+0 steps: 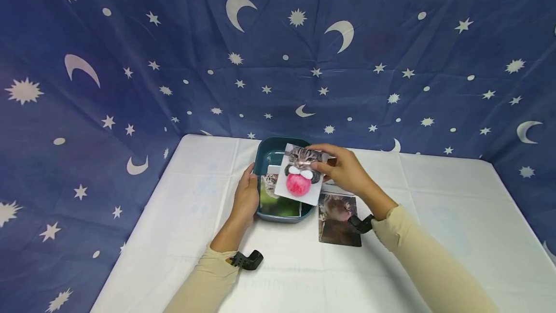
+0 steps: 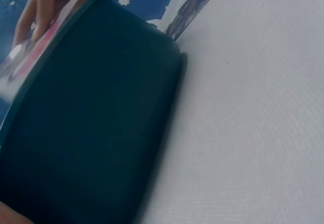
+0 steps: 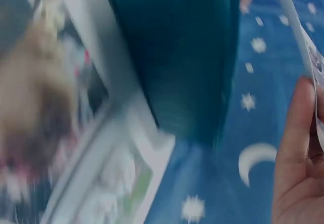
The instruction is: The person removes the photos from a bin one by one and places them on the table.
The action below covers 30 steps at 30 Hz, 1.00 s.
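Observation:
A dark teal tray sits mid-table. My left hand holds its left wall, thumb up by the rim. The left wrist view is filled by the tray's outer side. My right hand pinches the right edge of a cat photo with a pink ball, held tilted over the tray. In the right wrist view a finger lies against that photo's edge, with the tray's wall behind. Another cat photo lies inside the tray, partly covered.
A darker cat photo lies on the white tablecloth just right of the tray, on top of other prints. A blue cloth with stars and moons closes off the back and both sides.

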Motion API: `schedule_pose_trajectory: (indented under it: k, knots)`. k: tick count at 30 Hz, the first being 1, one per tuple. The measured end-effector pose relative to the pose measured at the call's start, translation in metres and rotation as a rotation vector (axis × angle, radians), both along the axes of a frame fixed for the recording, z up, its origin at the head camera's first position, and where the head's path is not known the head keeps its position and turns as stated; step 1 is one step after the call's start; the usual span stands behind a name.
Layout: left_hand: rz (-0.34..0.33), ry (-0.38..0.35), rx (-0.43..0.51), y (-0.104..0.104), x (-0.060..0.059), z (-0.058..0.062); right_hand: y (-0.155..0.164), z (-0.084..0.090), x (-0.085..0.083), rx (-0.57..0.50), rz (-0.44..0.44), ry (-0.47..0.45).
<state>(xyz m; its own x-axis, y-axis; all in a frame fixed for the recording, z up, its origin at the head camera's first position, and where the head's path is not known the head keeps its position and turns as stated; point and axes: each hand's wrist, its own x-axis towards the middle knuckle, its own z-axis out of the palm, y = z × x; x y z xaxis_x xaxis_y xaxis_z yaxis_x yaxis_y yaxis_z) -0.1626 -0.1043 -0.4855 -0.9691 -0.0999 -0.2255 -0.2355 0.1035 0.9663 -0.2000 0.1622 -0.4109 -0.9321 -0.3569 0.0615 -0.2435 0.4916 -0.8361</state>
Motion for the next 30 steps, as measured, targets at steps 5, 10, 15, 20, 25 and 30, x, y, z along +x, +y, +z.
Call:
schedule_pose_trajectory:
  k: [5, 10, 15, 20, 25, 30]
  knots:
    - [0.002, 0.006, 0.002, 0.000, -0.001, -0.002, 0.057, 0.002, -0.012, 0.002, -0.097, -0.039]
    - [0.011, 0.010, -0.006, 0.000, -0.002, -0.002, 0.117, -0.010, -0.023, 0.095, -0.208, -0.020]
    - [0.007, 0.008, -0.005, 0.000, -0.001, 0.000, 0.164, -0.028, -0.030, 0.199, -0.249, -0.062]
    - [0.001, 0.018, -0.012, 0.000, -0.001, -0.002, 0.187, -0.047, -0.033, 0.245, -0.250, -0.146]
    - [0.013, 0.024, -0.002, -0.001, -0.001, -0.002, 0.191, -0.064, -0.036, 0.311, -0.239, -0.169]
    - [0.028, 0.033, -0.013, 0.001, -0.002, -0.001, 0.189, -0.072, -0.039, 0.458, -0.238, -0.079]
